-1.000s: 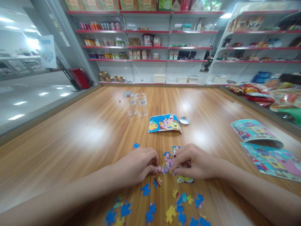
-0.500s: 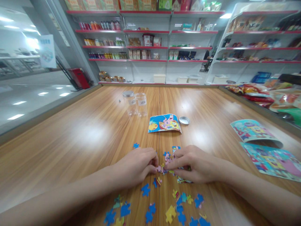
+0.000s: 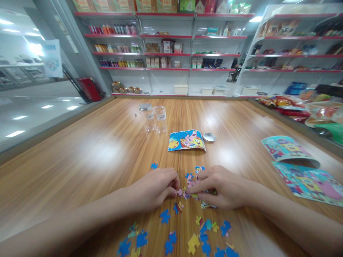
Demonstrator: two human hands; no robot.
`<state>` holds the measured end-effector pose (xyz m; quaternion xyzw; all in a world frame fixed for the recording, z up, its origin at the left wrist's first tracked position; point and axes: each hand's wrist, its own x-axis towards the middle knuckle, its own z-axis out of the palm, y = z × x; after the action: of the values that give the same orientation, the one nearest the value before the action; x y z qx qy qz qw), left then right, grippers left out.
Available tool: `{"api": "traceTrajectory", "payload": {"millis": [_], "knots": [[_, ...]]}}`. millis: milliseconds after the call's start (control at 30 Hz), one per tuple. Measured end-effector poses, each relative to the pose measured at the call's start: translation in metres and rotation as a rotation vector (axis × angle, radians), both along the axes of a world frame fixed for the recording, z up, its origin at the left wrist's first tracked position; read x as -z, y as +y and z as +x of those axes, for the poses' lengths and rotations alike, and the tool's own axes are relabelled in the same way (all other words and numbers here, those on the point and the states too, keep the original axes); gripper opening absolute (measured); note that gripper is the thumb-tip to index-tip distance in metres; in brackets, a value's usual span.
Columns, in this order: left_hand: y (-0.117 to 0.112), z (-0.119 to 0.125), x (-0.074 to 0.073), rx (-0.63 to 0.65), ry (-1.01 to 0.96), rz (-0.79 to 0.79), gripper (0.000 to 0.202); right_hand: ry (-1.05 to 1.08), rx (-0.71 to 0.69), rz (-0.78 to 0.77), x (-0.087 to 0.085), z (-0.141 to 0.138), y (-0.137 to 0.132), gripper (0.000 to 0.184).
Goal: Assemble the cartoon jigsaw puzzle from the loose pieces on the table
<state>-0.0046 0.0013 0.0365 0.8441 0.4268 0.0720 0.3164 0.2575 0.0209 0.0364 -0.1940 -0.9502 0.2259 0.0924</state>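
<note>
My left hand (image 3: 158, 187) is closed in a pinch, thumb and fingertips on a small pink puzzle piece (image 3: 179, 192). Just right of it lies a yellow and pink piece (image 3: 184, 193). My right hand (image 3: 221, 186) rests over a partly joined puzzle (image 3: 190, 181), its fingers apart and the index fingertip touching the pieces' left edge. The hand covers much of that puzzle. Loose puzzle pieces lie nearer to me, among them a blue one (image 3: 165, 216), a yellow one (image 3: 193, 243) and several more blue ones.
Beyond my hands lie a cartoon picture card (image 3: 187, 140) and a metal lid (image 3: 209, 137). Two clear jars (image 3: 160, 121) stand farther back, one lidded. At right are two more picture sheets (image 3: 308, 182). A lone blue piece (image 3: 154, 166) sits behind my left hand.
The pink piece at my left fingertips shows slightly apart from the yellow and pink piece now. Both hands keep nearly the same place; the whole view has shifted a little.
</note>
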Motion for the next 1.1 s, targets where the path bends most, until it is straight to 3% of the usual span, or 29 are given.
{"api": "traceTrajectory", "payload": {"millis": [300,533,867,1100], "knots": [[0.0005,-0.0004,-0.0021,-0.012,0.004,-0.005,0.007,-0.037,0.029,0.029,-0.0015,-0.0001,-0.0033,0.034],[0.0016,-0.0006,-0.0003,0.016,0.012,0.035,0.028,-0.039,0.04,0.029,0.0025,0.0013,0.0001,0.034],[0.0004,-0.0054,-0.0064,0.137,-0.038,0.034,0.006,-0.026,0.039,0.047,0.003,0.0013,0.0005,0.032],[0.0021,-0.0064,-0.007,0.111,-0.005,0.049,0.017,-0.005,0.026,0.046,0.0032,0.0023,0.0005,0.034]]}}
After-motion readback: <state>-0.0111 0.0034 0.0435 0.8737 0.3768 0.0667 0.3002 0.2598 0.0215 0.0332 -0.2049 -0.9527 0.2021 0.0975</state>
